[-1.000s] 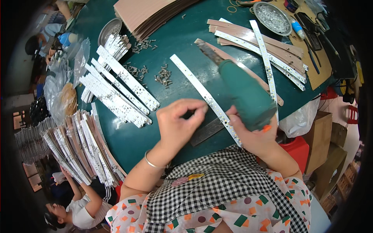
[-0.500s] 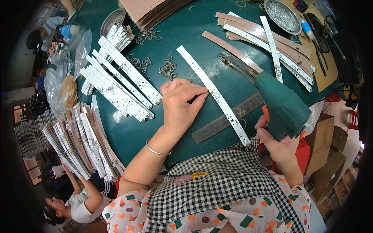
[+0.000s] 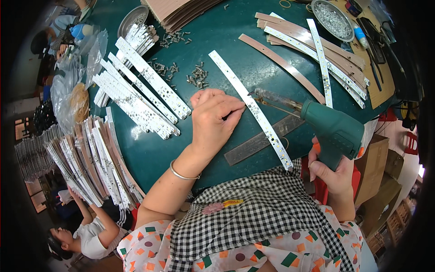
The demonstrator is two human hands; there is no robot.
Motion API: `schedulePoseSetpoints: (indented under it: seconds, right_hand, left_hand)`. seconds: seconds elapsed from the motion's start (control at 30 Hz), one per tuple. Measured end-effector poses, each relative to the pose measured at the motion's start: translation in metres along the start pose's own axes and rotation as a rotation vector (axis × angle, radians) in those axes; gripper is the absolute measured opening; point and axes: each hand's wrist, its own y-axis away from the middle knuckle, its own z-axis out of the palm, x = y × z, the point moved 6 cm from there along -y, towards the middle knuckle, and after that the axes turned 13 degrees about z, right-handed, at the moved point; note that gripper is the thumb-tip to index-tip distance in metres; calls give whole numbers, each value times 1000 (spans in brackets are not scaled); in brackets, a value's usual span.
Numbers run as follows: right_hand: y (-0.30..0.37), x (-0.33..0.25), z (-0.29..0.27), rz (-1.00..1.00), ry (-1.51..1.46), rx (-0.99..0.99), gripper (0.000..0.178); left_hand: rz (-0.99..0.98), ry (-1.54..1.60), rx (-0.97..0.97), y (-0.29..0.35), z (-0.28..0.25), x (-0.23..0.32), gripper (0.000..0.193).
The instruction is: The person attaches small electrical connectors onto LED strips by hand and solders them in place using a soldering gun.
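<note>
A narrow white LED circuit board strip (image 3: 259,119) lies slantwise in front of me, its lower end by the apron. My left hand (image 3: 215,113) is closed in a pinch at the strip's left edge; what sits between thumb and fingertip is hidden. My right hand (image 3: 334,174) grips the handle of a green soldering gun (image 3: 333,131). Its metal tip is over the strip's right edge, just above and beside my left fingertips; I cannot tell if it touches. A flat dark bar (image 3: 265,139) passes under the strip.
Small metal pins (image 3: 197,77) lie beyond my left hand. White LED strips (image 3: 136,106) are piled at left, with more strips (image 3: 95,163) bundled nearer. Brown and white strips (image 3: 312,54) lie at right, below a metal bowl (image 3: 333,20) of small parts. A co-worker (image 3: 93,235) sits lower left.
The soldering gun has moved left and swung, bringing its tip from over a brown strip to the white LED strip. My left hand keeps its pinch at nearly the same spot.
</note>
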Motion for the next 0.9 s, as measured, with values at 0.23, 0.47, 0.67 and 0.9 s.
schedulePoseSetpoints:
  seconds: [0.23,0.47,0.67,0.9]
  right_hand:
    - [-1,10,-1,101,76,-87,45]
    - [-2,12,-4,94,75,-51,43]
    - [-1,17,-7,146,46,-47,43]
    - [-1,5,-15,44,-106,24,58]
  left_hand:
    - [-17,12,2,0,1,0,18]
    - [-13,4,-6,1,1,-1,18]
    - [-7,11,0,0,1,0,18]
    - [2,6,6,0,0,0,18]
